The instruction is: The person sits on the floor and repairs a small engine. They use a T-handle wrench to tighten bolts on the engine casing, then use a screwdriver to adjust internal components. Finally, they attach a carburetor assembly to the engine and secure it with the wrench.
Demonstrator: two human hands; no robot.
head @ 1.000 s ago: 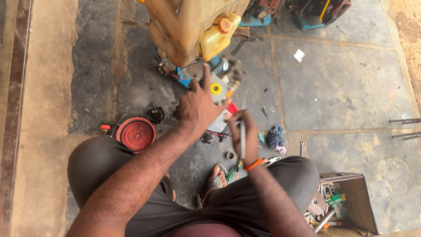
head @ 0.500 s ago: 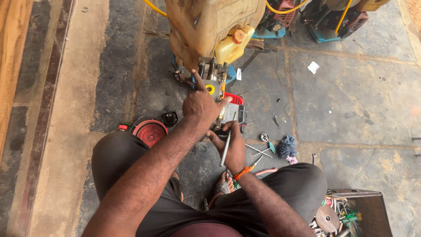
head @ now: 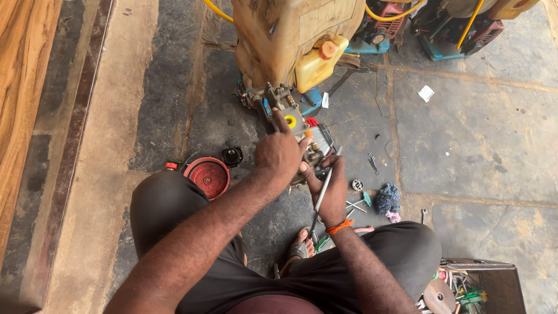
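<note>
**Two hands on a small engine part, stone floor**

The small metal engine part sits low at the front of the dirty yellow sprayer machine, on the stone floor just ahead of the person's knees. The left hand lies over it, fingers curled down onto the metal with the forefinger stretched toward a yellow round cap. The right hand is clamped on a slim metal tool whose tip meets the part — what kind of tool is hard to tell.

On the machine hangs a yellow plastic jug with an orange cap. A small white paper tag shows beside its blue base, and a white square scrap lies well apart on the floor to the right; any print is too small to make out.

Left of the hands rests a red round cover, a black cap near it. To the right lie a blue rag and loose small tools. An open metal toolbox — cut off by the lower edge — stands by the right knee.
</note>
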